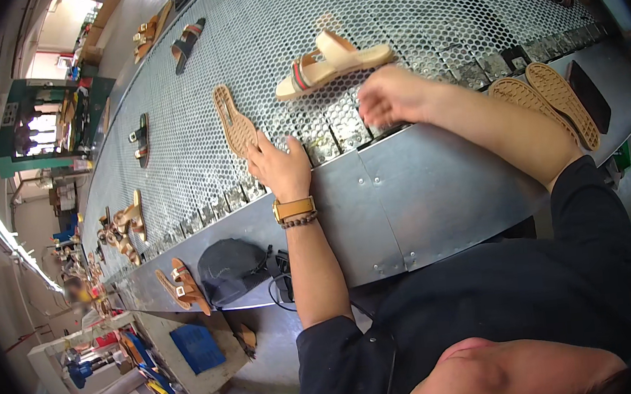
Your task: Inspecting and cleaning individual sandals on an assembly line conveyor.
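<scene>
My left hand (280,168) is at the near end of a tan shoe sole (225,114) that lies on the perforated metal conveyor. Its fingers touch the sole's edge, while the thumb stands apart from it. Just right of the middle, my right hand (395,97) hovers over the conveyor's near edge. Its fingers are loosely bent, and nothing shows in them. Close beyond that hand a cream sandal (333,64) with a green and red striped strap lies on the mesh.
The conveyor (433,3) carries a dark sandal (188,46), a black sandal (141,141) and tan sandals (122,227). On the metal ledge (407,203) are tan soles (561,105) at right, and a black cap (231,270) and brown sandals (183,286) at left.
</scene>
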